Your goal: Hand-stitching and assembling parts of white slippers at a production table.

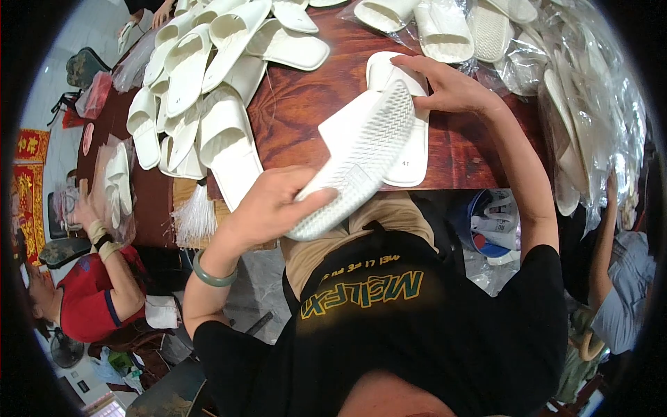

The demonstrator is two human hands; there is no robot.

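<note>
White slipper, tilted on its side with the ridged sole showing, is pinched near its heel end by the person's left hand, thumb across the sole; its toe end points toward the right hand. That hand curves widely around the strap of a second slipper lying flat on the table; whether it grips or only rests, I can't tell. Under them is a glossy red-brown wooden tabletop. To the left loose slippers are heaped over one another, and a bundle of white threads hangs near the edge. Farther left, a co-worker in a red shirt reaches to a clear bag with pale slippers inside, near red-and-gold wall hangings. On the right, clear plastic bags hold more slippers, stacked on edge. Below the table, a blue bin contains white packaging.
</note>
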